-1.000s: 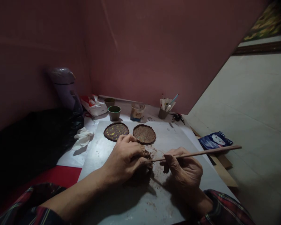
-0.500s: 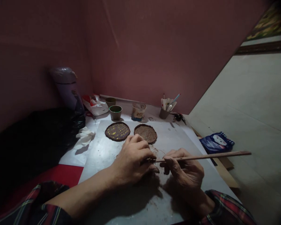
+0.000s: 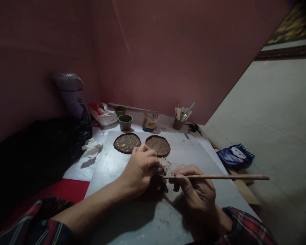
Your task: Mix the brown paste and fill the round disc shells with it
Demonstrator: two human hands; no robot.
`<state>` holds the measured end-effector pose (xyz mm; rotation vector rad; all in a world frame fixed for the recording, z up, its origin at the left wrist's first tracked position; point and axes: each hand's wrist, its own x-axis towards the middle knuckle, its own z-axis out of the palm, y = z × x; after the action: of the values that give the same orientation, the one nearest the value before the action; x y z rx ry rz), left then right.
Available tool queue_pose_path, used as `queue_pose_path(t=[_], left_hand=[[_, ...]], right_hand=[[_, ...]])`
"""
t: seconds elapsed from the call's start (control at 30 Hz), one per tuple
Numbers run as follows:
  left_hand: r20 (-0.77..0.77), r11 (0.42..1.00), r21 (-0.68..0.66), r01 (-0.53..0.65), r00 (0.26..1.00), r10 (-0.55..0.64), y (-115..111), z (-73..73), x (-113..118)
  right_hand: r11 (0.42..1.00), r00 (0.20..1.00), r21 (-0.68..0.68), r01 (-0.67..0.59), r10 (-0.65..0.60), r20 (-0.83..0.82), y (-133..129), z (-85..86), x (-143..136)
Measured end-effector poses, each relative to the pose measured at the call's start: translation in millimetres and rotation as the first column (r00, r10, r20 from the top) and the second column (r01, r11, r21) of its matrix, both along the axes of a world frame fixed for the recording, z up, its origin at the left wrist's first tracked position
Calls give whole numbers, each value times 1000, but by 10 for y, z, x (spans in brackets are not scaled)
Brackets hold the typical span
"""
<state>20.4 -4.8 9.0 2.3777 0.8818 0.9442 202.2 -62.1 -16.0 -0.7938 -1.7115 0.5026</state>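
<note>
Brown and slender, a wooden stick (image 3: 232, 177) is pinched level by the right hand (image 3: 197, 190), its thin tip at a crumbly, dark clay-like lump (image 3: 164, 181). The left hand (image 3: 142, 168) curls closed around that lump, over a smooth pale board (image 3: 201, 149), near two rough brown discs (image 3: 126, 141).

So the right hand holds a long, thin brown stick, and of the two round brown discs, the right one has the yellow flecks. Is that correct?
Not quite: in the head view, the yellow-flecked round brown disc is the left one, not the right one. The right hand does hold the long, thin brown stick.
</note>
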Motion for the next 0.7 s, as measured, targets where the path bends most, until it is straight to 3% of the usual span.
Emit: queue_pose_path(t=[0.13, 0.47, 0.7], left_hand=[[25, 997, 12, -79, 997, 79, 28, -15, -68], [-4, 995, 7, 101, 995, -101, -25, -7, -70], [-8, 992, -26, 126, 992, -126, -45, 25, -54]], right_hand=[[999, 1000, -31, 18, -18, -5, -9, 19, 10], [994, 994, 3, 109, -109, 8, 2, -28, 29], [995, 995, -22, 99, -99, -13, 7, -13, 1]])
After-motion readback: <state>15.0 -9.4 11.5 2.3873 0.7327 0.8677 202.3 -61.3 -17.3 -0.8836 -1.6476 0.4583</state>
